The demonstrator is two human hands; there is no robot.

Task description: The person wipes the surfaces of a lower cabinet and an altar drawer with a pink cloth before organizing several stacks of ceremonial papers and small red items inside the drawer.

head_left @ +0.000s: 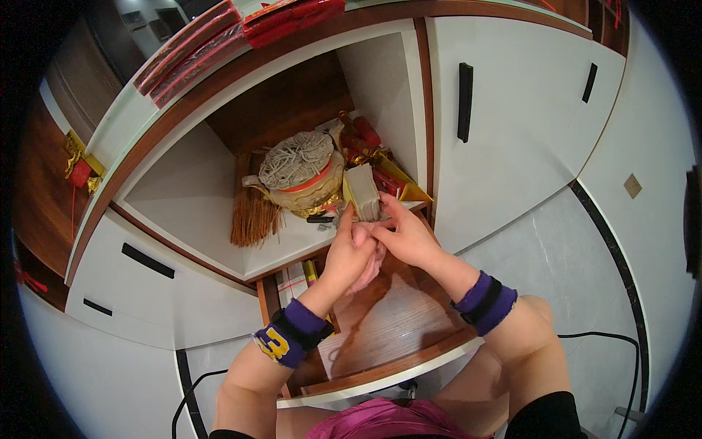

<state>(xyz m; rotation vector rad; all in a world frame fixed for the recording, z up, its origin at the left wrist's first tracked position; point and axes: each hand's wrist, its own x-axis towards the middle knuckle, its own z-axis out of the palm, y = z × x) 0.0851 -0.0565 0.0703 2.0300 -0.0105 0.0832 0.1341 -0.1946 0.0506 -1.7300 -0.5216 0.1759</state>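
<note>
My left hand [351, 252] grips a crumpled pink cloth [368, 277] that hangs below the fingers over an open drawer. My right hand [408, 230] meets it from the other side, thumb and a finger pinching the cloth's upper part. Just beyond both hands, at the shelf's front edge, stands a thick block of greyish paper sheets [362, 189] with a yellow side. Fingertips of both hands are close to this block; whether they press on it is hard to tell. Behind on the left sits a gold incense burner [307, 195], its top full of grey ash-like sticks.
A straw hand broom [255, 219] leans left of the burner, with a black lighter-like object [320, 219] in front. Red and gold packets [392, 178] lie at the right. The wooden drawer [406, 318] juts toward my knees. Red wrapped packs [192, 57] rest on the cabinet top.
</note>
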